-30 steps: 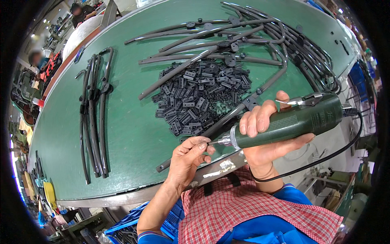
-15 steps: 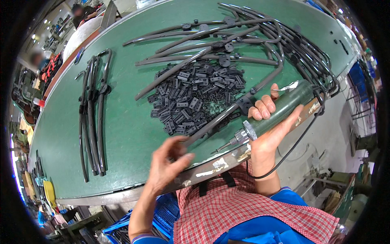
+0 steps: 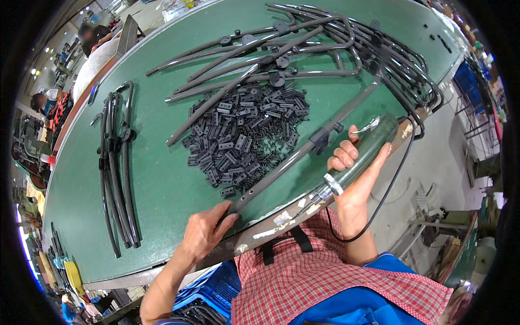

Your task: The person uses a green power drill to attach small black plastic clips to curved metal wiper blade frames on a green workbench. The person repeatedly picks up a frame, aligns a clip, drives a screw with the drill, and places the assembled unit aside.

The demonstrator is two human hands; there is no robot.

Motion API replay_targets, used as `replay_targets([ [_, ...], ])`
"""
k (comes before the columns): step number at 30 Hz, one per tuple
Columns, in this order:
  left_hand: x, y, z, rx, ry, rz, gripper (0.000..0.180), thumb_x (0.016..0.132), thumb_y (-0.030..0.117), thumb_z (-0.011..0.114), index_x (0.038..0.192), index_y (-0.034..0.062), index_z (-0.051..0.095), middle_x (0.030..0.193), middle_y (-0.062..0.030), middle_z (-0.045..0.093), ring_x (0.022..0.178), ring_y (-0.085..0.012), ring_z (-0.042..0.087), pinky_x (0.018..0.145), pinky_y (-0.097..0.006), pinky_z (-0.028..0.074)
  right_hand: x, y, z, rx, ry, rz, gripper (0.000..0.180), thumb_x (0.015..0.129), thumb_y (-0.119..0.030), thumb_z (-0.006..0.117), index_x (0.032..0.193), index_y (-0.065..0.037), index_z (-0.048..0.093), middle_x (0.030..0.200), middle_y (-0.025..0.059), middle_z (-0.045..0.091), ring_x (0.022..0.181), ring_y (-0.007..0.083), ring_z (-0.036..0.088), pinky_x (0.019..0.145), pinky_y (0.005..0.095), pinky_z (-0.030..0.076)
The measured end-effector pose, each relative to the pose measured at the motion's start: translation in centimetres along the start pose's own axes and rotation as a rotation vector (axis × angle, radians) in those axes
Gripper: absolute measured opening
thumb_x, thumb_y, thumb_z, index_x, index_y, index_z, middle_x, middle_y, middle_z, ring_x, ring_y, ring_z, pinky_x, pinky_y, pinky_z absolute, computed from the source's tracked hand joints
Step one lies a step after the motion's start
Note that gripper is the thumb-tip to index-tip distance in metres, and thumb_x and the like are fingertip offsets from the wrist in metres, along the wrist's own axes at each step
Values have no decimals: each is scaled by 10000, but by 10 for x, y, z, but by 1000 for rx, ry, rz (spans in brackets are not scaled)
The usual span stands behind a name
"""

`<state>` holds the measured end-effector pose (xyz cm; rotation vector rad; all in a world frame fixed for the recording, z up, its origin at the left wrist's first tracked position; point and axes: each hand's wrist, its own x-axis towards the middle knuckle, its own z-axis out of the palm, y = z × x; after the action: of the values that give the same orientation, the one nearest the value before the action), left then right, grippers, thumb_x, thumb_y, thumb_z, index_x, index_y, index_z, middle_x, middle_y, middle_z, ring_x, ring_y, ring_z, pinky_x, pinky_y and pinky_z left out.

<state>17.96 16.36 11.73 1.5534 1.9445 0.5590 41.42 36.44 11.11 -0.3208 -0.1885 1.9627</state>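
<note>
My left hand (image 3: 203, 230) is closed around the near end of a dark bent metal tube (image 3: 279, 172), close to the table's front edge. Two small holes show in the tube just beyond my fingers. Farther along it sits a black plastic clamp (image 3: 320, 141) with a knob. In my right hand (image 3: 349, 176) is a green electric screwdriver (image 3: 374, 142), gripped by its thick body. Its bit points left and down over the table edge, apart from the tube. A black cord loops down from its back end past my right forearm.
A heap of small black plastic blocks (image 3: 222, 135) with loose screws (image 3: 262, 132) lies mid-table. Several bent tubes (image 3: 260, 67) are stacked beyond it and to the right. Another tube bundle (image 3: 116, 162) lies left. A blue crate (image 3: 214, 287) stands below the table edge.
My left hand, open and blurred before, has moved left and closed on the tube's end. The tube has turned, so its holes show. My right hand keeps the screwdriver. The whole view has shifted slightly.
</note>
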Motion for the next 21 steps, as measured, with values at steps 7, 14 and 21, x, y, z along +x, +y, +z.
replay_targets([
  [7, -1, -11, 45, 200, 204, 135, 311, 829, 238, 684, 1105, 104, 630, 729, -97, 598, 626, -286, 604, 553, -392, 490, -11, 21, -10, -132, 26, 150, 786, 871, -742, 328, 1212, -60, 515, 651, -20, 424, 560, 106, 403, 542, 269, 366],
  [14, 10, -8, 36, 232, 292, 328, 317, 796, 215, 704, 1066, 57, 653, 804, -106, 607, 765, -281, 595, 653, -371, 498, -17, 33, -14, -193, 55, 174, 839, 855, -770, 297, 1311, -83, 455, 635, 0, 443, 536, 129, 425, 526, 295, 387],
  [21, 96, 39, 28, 145, 276, 446, 137, 753, 52, 693, 885, 41, 655, 855, -114, 610, 796, -290, 581, 686, -367, 485, -23, 30, -17, -204, 53, 160, 853, 853, -775, 287, 1336, -85, 427, 642, 12, 457, 542, 145, 440, 539, 315, 403],
])
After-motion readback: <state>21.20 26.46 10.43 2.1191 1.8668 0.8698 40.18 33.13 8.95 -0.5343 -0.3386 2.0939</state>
